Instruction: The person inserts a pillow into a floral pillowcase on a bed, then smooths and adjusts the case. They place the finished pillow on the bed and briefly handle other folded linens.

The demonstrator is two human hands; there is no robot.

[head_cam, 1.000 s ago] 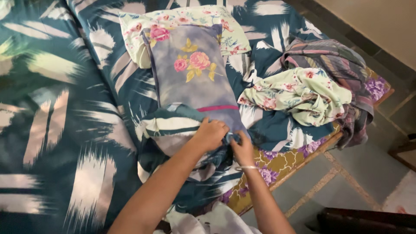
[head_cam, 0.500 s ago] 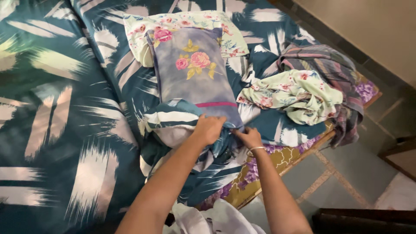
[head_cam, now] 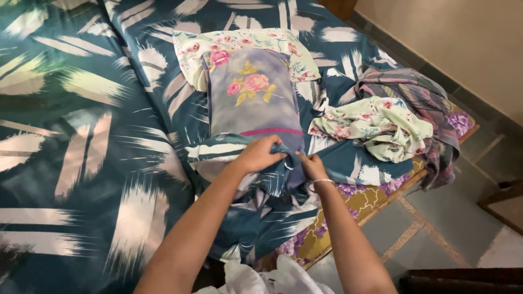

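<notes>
The teal patterned pillowcase (head_cam: 256, 190) is gripped at its open edge by the left hand (head_cam: 260, 154) and pinched just beside it by the right hand (head_cam: 312, 166), while the grey floral pillow (head_cam: 253, 98) is laid lengthwise directly beyond both

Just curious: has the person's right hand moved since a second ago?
Yes. The right hand, gripping the teal cover, has crept closer to the pink stripe on the grey pillow.
</notes>
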